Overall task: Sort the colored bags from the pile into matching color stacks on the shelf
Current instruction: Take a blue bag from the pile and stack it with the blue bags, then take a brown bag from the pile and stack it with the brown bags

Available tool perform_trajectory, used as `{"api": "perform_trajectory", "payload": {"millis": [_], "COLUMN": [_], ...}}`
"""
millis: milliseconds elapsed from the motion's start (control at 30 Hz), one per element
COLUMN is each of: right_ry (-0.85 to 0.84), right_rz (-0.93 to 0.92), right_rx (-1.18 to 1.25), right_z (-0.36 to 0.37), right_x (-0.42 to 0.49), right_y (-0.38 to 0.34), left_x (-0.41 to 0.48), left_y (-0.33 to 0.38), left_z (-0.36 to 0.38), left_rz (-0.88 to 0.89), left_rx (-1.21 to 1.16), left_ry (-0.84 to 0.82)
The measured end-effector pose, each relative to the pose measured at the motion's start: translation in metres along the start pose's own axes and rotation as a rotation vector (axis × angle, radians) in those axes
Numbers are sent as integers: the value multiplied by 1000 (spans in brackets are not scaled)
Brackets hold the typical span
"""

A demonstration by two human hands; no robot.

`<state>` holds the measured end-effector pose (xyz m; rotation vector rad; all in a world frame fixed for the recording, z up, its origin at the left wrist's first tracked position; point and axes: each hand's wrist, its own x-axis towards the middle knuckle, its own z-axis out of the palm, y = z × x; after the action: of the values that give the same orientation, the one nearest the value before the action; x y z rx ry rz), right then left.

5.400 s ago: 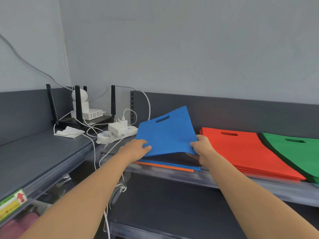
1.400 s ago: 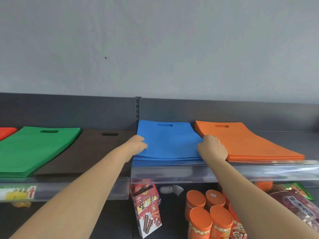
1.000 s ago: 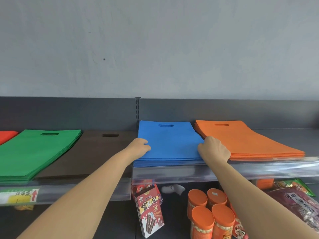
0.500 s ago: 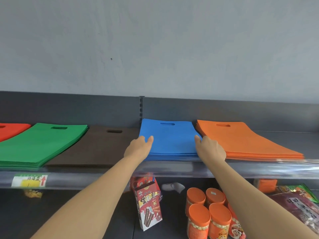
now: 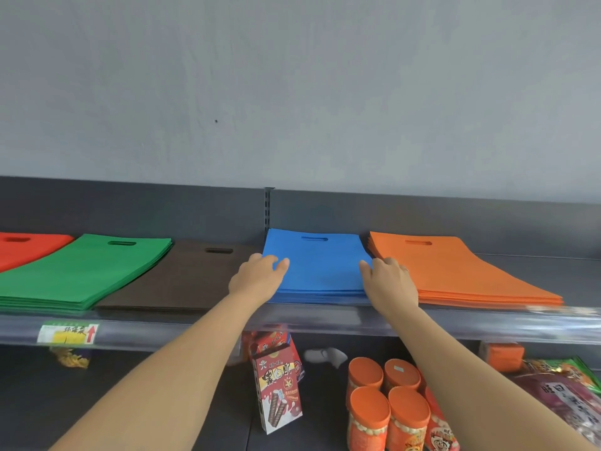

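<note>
Bracketing blue bag stack [image 5: 317, 265], fingers [image 5: 282, 263] touching side edges

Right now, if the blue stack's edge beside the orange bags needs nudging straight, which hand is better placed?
Probably the right hand: it rests at the right edge of the blue stack, beside the orange stack. The left hand sits at the opposite edge, by the brown stack.

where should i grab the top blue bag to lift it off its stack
Probably its near corners, coming from the front of the shelf. The blue bag lies flat with its handle cutout at the far end, and the brown stack and orange stack crowd both sides.
</note>
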<state>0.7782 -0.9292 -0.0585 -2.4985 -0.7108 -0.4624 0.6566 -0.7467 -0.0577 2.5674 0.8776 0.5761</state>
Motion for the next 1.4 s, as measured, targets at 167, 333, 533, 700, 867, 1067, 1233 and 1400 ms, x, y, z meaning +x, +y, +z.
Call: {"api": "perform_trajectory", "payload": {"millis": [167,333,533,700,867,1067,1233,1400], "right_ry": [94,72,27,52,84,98,93,45], "right_rz": [-157,-298,-433,-590,-724,-855,-936,-1023], "right_rx": [-106,-178,-224,-214,-104,-7,58,99], "right_z": [-5,-2,4,16,45,84,119,158], "right_x": [-6,-14,-21,-33,-57,-98,-131,-156], "right_y": [-1,-16,-57,-133,-235,-369,-470,-564], "left_x": [-12,-25,-39,-59,-85,-120,-141,-149], "left_y": [6,0,-35,-89,-175,-295,-380,-462], "left_z": [-13,-26,-59,-104,-161,-243,-293,-329], "left_rz": [128,215,223,186,104,3,-66,-149], "left_rx": [141,275,394,512,615,748,830,871], "left_ry": [80,155,242,324,355,376,368,352]}}
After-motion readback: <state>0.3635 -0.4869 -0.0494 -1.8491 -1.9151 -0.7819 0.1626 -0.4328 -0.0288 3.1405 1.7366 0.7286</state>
